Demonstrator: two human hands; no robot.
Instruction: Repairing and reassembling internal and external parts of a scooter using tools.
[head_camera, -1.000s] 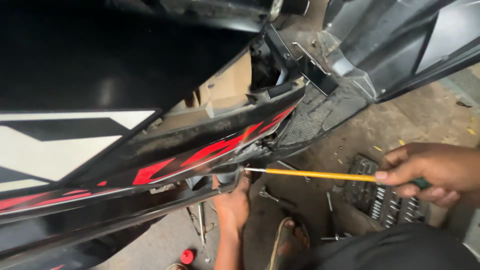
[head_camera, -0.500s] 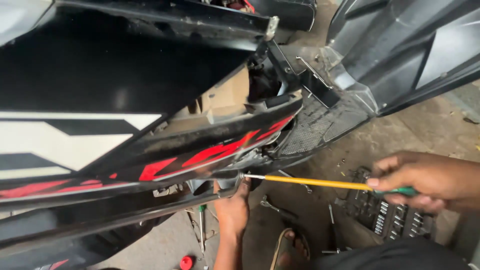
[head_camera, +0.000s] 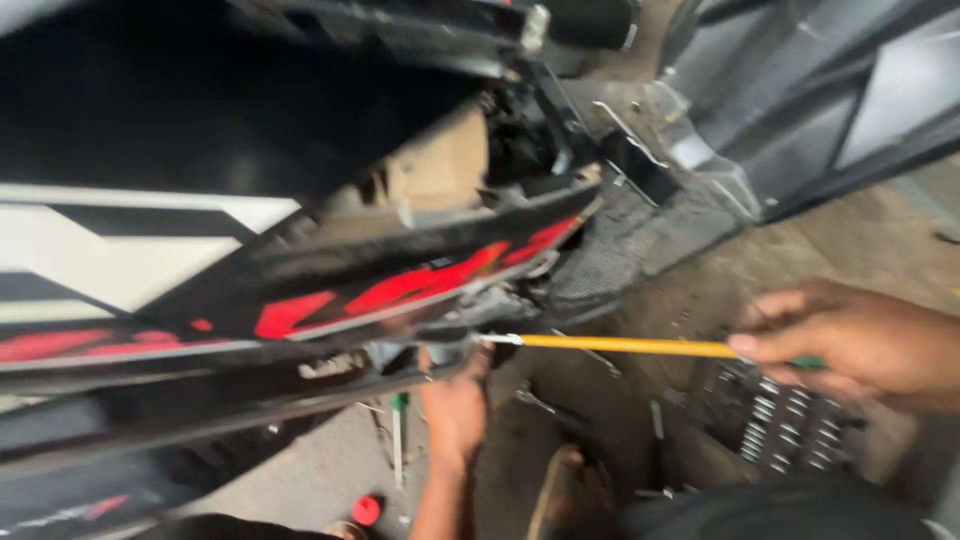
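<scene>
right hand wrapped around the green handle of a yellow-shafted screwdriver, held level, tip set against the lower edge of the black-and-red scooter side panel. left hand reaching up under that panel just beside the tip; fingers hidden, grip impossible to tell. socket set tray on the dirt floor below the right hand.

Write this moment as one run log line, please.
right hand: holds yellow-shaft screwdriver | left hand: under black-and-red motorcycle side panel | screwdriver tip: at panel's lower edge
</scene>
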